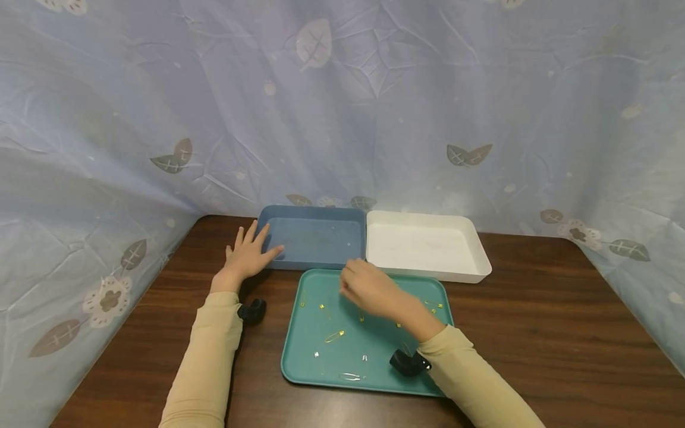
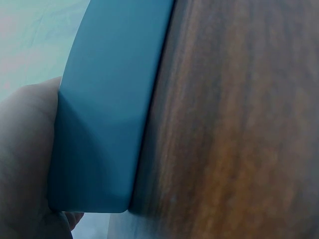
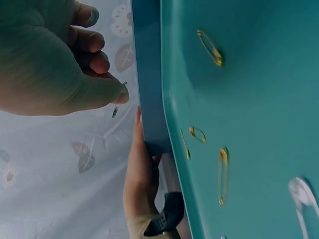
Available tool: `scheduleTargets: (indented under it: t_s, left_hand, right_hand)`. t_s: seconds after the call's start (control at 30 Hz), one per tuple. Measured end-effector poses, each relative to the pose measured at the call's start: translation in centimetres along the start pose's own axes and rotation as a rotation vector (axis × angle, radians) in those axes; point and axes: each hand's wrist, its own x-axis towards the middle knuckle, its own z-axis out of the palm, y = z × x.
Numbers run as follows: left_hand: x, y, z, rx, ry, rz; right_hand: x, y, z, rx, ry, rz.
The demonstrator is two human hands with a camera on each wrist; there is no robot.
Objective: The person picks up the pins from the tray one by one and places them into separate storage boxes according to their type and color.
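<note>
My left hand [image 1: 246, 257] rests at the left end of the blue box [image 1: 313, 265], fingers spread and the thumb reaching over its rim. In the left wrist view part of that hand [image 2: 27, 154] lies against the box wall [image 2: 107, 109]. Over the far part of the teal tray [image 1: 291, 351], my right hand [image 1: 371, 288] is raised with curled fingers. The right wrist view shows it pinching a small safety pin [image 3: 116, 109] between thumb and fingertips. Several gold safety pins [image 1: 334, 336] and a few silver safety pins [image 1: 350, 376] lie spread on the tray.
A white box [image 1: 428, 273] stands right of the blue box, both behind the tray. Dark wood tabletop [image 1: 551, 333] surrounds them. A patterned curtain [image 1: 407, 119] hangs behind. Black wrist cameras [image 1: 409, 362] sit on both wrists, the right one over the tray.
</note>
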Motion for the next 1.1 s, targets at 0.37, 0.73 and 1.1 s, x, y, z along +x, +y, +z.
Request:
scheduleTargets:
  t_s: [0.37,0.73,1.1]
  left_hand:
    - [-0.2,0.3,-0.3,-0.005,-0.009,-0.003]
    - [-0.2,0.4,-0.3,-0.009,-0.017,-0.003]
    - [-0.3,0.4,-0.4,-0.011,-0.018,-0.004]
  right_hand:
    - [2.8,2.4,-1.0,0.021,-0.025,0.071]
    - [4.9,5.0,-1.7,-0.006,-0.019,0.101]
    - [7.8,7.0,-1.2,-0.066,-0.009,0.099]
